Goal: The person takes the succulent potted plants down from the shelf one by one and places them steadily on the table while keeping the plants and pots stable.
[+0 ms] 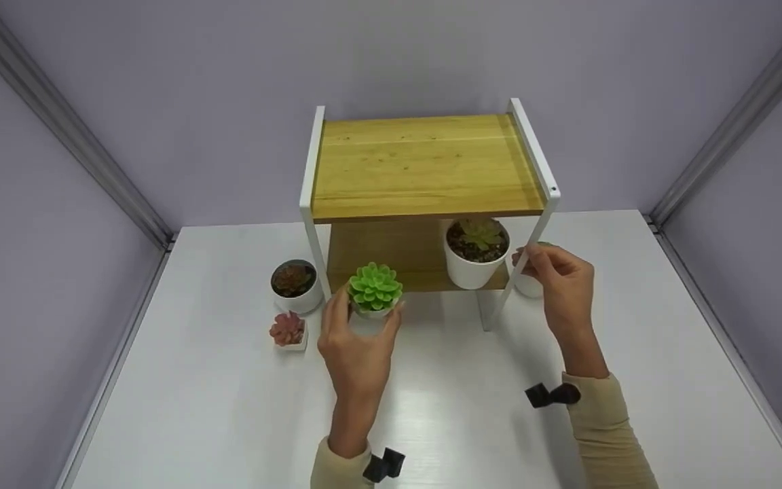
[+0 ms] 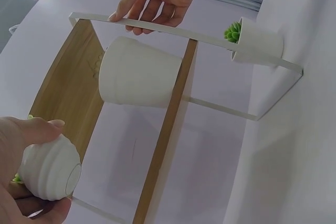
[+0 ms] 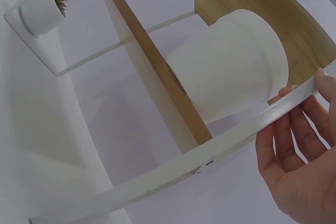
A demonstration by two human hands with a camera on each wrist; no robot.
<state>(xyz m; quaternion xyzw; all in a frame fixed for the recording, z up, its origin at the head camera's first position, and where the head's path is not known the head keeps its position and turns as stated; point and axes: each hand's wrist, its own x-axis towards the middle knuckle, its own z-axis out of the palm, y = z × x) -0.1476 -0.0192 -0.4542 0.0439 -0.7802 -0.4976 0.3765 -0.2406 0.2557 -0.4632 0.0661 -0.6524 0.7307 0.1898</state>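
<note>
My left hand [image 1: 357,356] holds a small green succulent [image 1: 375,286] in front of the shelf's lower board [image 1: 381,244]. Its ribbed white pot [image 2: 51,170] sits between thumb and fingers, tilted in the left wrist view. On the right, my right hand [image 1: 573,288] pinches the white front leg [image 3: 231,142] of the two-tier shelf, thumb on one side and fingers on the other. A larger white pot with a succulent [image 1: 472,272] stands on the lower board beside that leg. The wooden top board [image 1: 425,170] bears nothing.
Left of the shelf, a white pot with a reddish-brown succulent [image 1: 294,280] and a small pink succulent [image 1: 288,329] stand on the white table [image 1: 228,414]. Another white pot [image 1: 530,286] is partly hidden behind my right hand. Pale walls [image 1: 398,54] enclose the table.
</note>
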